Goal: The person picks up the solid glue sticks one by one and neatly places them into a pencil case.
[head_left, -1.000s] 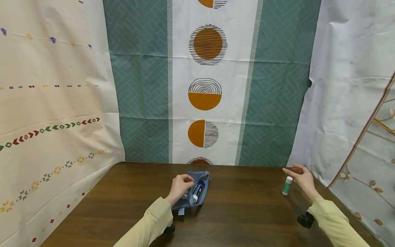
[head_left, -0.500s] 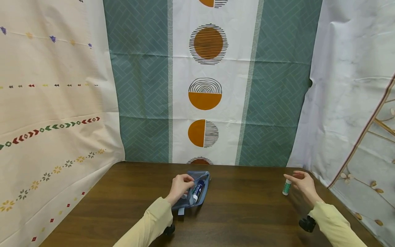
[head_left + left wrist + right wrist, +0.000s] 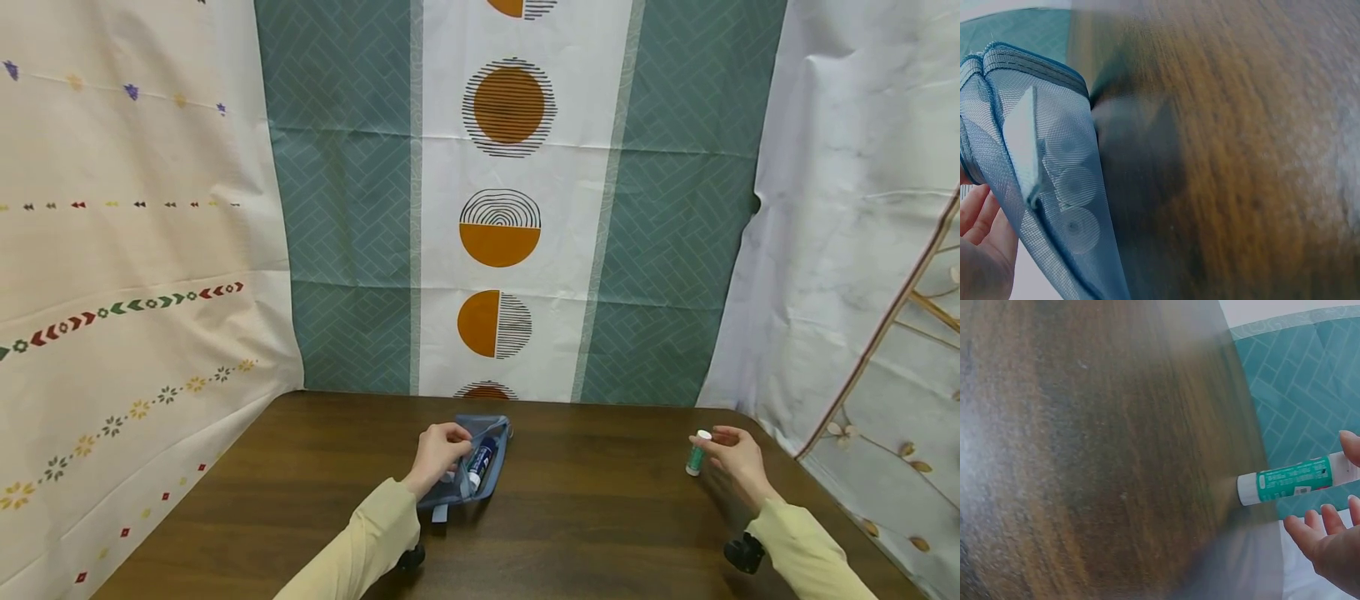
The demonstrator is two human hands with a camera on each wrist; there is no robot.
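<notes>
My left hand (image 3: 438,454) grips the near left side of a blue mesh zip pouch (image 3: 1066,156), which lies gaping on the table. Inside it, a dark blue glue stick (image 3: 482,462) with a white end leans against the side. Round white ends (image 3: 1079,229) show through the mesh. A green glue stick with a white cap (image 3: 697,455) stands upright on the table at the right. My right hand (image 3: 738,458) is around its upper part. In the right wrist view the thumb touches the cap, while the fingertips (image 3: 1294,524) stay a little apart from it.
The brown wooden table (image 3: 585,492) spans both hands. A green and white patterned cloth (image 3: 502,208) hangs behind its far edge. Patterned cloths hang at the left (image 3: 150,250) and right (image 3: 847,250). A pale tab (image 3: 440,514) sticks out of the pouch's near end.
My right hand has come down from above the cap, its thumb now beside the green glue stick's top. The left hand and the pouch stay in place.
</notes>
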